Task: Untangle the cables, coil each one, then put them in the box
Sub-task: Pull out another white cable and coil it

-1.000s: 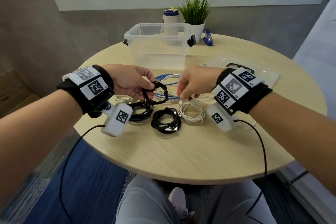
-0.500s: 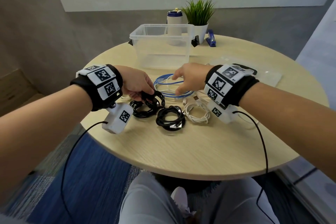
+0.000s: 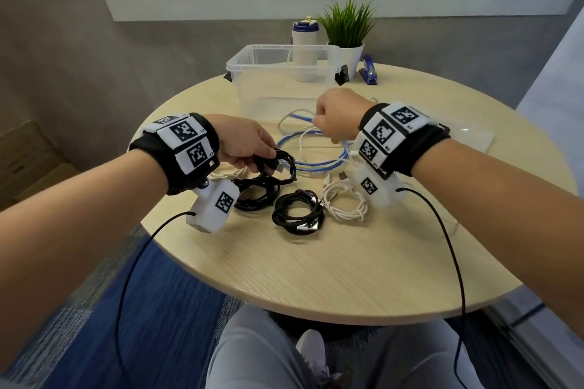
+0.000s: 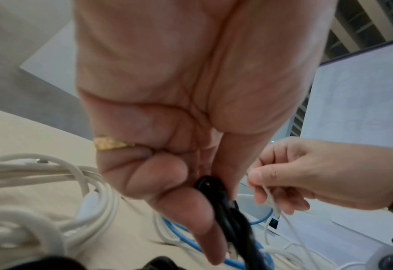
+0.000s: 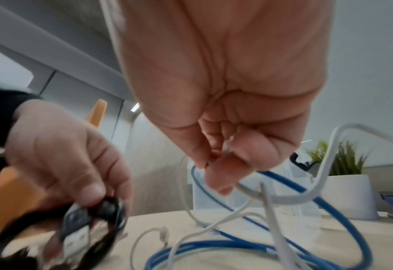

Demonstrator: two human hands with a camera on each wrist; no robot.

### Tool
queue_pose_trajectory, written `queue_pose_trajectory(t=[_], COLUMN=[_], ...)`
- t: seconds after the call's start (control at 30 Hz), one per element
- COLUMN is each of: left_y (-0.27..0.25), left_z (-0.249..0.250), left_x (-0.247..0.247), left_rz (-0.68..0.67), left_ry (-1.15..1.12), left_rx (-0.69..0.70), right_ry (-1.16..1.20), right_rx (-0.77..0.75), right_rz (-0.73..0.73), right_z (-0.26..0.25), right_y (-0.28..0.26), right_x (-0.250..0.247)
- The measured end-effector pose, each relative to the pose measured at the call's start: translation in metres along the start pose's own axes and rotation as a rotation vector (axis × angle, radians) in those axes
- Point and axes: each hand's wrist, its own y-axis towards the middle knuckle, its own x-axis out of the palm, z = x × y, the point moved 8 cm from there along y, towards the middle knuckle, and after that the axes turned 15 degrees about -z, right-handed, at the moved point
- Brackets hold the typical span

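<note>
My left hand (image 3: pixel 249 148) grips a coiled black cable (image 3: pixel 284 164) with a USB plug, low over the table; its fingers (image 4: pixel 191 206) curl round the black cable (image 4: pixel 234 228). My right hand (image 3: pixel 335 117) pinches a thin white cable (image 3: pixel 305 142) and lifts it above the blue cable (image 3: pixel 316 164) lying in loops; the pinch shows in the right wrist view (image 5: pixel 214 169). The blue cable (image 5: pixel 237 244) and white strands are tangled together. A black coil (image 3: pixel 297 215), a white coil (image 3: pixel 344 202) and another black coil (image 3: pixel 256 196) lie in front. The clear box (image 3: pixel 252 69) stands empty behind.
A white bottle with a blue lid (image 3: pixel 305 50), a potted plant (image 3: pixel 347 35) and a blue stapler (image 3: pixel 369 71) stand at the table's far edge. A clear plastic lid (image 3: pixel 474 139) lies at the right. Thick white cable loops (image 4: pixel 40 182) lie under my left wrist.
My right hand went from the white coil to the blue loops and has risen, pinching a thin white strand. My left hand lowered its black coil toward the table.
</note>
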Motion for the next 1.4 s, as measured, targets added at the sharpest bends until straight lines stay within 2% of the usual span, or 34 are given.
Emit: queue_pose_trajectory(t=[0.13, 0.23, 0.33, 0.47, 0.6, 0.7, 0.8, 0.87, 0.93, 1.0, 1.13, 1.3, 1.4], left_y=[0.006, 0.011, 0.012, 0.016, 0.019, 0.018, 0.015, 0.006, -0.007, -0.014, -0.018, -0.033, -0.041], left_z=[-0.004, -0.005, -0.005, -0.005, -0.002, 0.010, 0.030, 0.047, 0.065, 0.082, 0.097, 0.107, 0.110], left_x=[-0.005, -0.013, -0.019, -0.013, -0.014, -0.020, -0.035, -0.049, -0.059, -0.062, -0.061, -0.066, -0.071], left_rz=[0.056, 0.148, 0.218, 0.144, 0.133, 0.199, 0.366, 0.514, 0.605, 0.617, 0.632, 0.614, 0.607], left_ry=[0.016, -0.077, -0.160, -0.059, 0.114, 0.121, 0.015, -0.067, -0.114, -0.099, -0.119, -0.465, -0.627], left_rx=[-0.044, -0.029, -0.014, -0.062, -0.099, -0.044, 0.103, 0.244, 0.409, 0.534, 0.613, 0.800, 0.888], right_ry=[0.348, 0.638, 0.703, 0.752, 0.754, 0.741, 0.779, 0.795, 0.784, 0.799, 0.787, 0.683, 0.566], right_rx=[0.031, 0.052, 0.023, -0.022, -0.048, -0.098, -0.155, -0.177, -0.203, -0.247, -0.290, -0.180, -0.104], right_rz=[0.155, 0.240, 0.453, 0.574, 0.542, 0.449, 0.356, 0.342, 0.343, 0.321, 0.305, 0.184, 0.159], right_z=[0.028, 0.044, 0.054, 0.065, 0.069, 0.065, 0.061, 0.059, 0.056, 0.052, 0.048, 0.058, 0.068], right_y=[-0.003, -0.009, -0.022, -0.028, -0.024, -0.021, -0.021, -0.024, -0.028, -0.031, -0.032, -0.017, -0.010], right_x=[-0.026, -0.034, -0.052, -0.062, -0.059, -0.053, -0.047, -0.048, -0.053, -0.057, -0.057, -0.030, -0.021])
